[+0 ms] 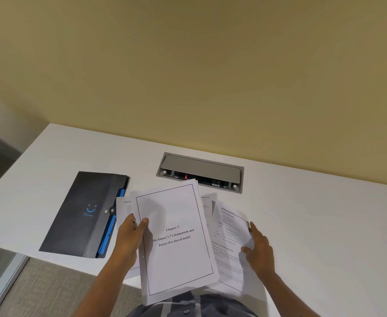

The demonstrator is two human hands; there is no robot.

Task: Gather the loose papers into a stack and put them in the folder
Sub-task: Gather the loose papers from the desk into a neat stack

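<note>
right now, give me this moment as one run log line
stage: gathering | left hand: grips Chapter 3 sheets | right hand: open, on text page | folder: shut, left on desk | papers: not yet stacked

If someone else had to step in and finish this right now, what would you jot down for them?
Left hand: gripping the left edge of the Chapter 3 sheets, thumb on top.
Right hand: open, resting on the text page to the right.
Other pages still poke out unevenly behind the held sheets.
Folder: lying shut on the table, left of the papers.
Done: gathering partly under way.
Left: pull in the remaining pages, square the stack, open the folder, slide it in.
</note>
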